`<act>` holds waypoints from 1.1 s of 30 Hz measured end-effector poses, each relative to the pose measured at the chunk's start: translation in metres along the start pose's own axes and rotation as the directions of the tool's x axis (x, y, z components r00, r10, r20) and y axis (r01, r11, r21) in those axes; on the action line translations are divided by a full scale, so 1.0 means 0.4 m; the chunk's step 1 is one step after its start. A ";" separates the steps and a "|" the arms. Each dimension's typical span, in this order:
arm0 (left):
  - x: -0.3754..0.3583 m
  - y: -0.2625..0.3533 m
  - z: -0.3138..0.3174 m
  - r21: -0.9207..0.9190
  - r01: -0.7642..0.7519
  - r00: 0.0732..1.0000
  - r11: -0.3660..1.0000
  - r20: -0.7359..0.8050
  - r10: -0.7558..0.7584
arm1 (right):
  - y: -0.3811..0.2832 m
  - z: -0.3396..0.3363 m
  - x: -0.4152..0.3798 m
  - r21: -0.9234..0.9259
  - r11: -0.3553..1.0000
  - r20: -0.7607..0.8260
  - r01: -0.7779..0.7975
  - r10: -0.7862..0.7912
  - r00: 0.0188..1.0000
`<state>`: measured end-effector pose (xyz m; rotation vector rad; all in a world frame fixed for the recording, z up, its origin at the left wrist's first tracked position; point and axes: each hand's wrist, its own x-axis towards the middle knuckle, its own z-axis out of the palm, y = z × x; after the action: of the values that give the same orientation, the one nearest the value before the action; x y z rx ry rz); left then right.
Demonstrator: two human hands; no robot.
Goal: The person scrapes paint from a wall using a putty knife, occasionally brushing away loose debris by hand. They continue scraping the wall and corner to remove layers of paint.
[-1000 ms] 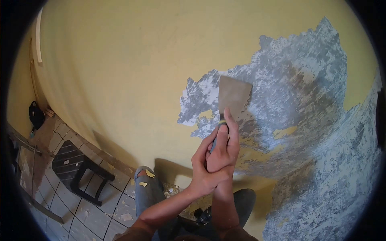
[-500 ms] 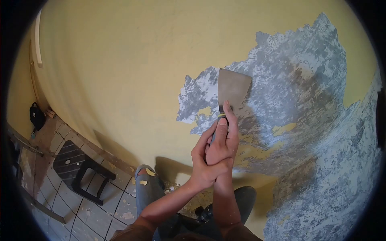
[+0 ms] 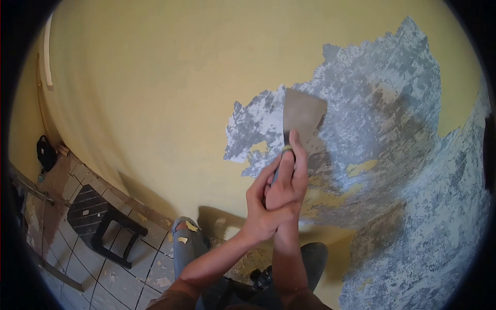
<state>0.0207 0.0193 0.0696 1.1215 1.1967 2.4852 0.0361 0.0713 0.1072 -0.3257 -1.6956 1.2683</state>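
A wide-bladed paint scraper (image 3: 305, 111) points upward, its blade over a stripped grey-white patch (image 3: 356, 82) of the yellow wall (image 3: 155, 93). The blade's top edge is near the ragged border of the yellow paint. My right hand (image 3: 290, 188) is closed round the scraper's dark handle, with one finger stretched along towards the blade. My left hand (image 3: 262, 214) clasps the right from the left side. Its fingers reach up beside the handle, and its thumb side crosses the right wrist. Part of the handle is hidden by the hands.
A black stool (image 3: 98, 217) stands on the tiled floor (image 3: 116, 279) at lower left. Paint flakes (image 3: 163, 281) lie on the tiles. A black bag (image 3: 46, 154) rests by the far wall. My knees (image 3: 188, 237) are close to the wall.
The view has shifted slightly. The scraper blade has moved a little to the right over the stripped patch. Both hands keep the same hold.
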 end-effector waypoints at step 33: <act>-0.020 0.017 0.038 0.081 0.008 0.998 0.997 -0.070 -0.002 | -0.064 -0.035 0.004 -0.080 0.997 0.074 -0.006 0.012 0.997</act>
<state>0.0377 0.0204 0.0761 1.0565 1.3296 2.5124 0.0545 0.0699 0.1301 -0.3378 -1.8130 1.2352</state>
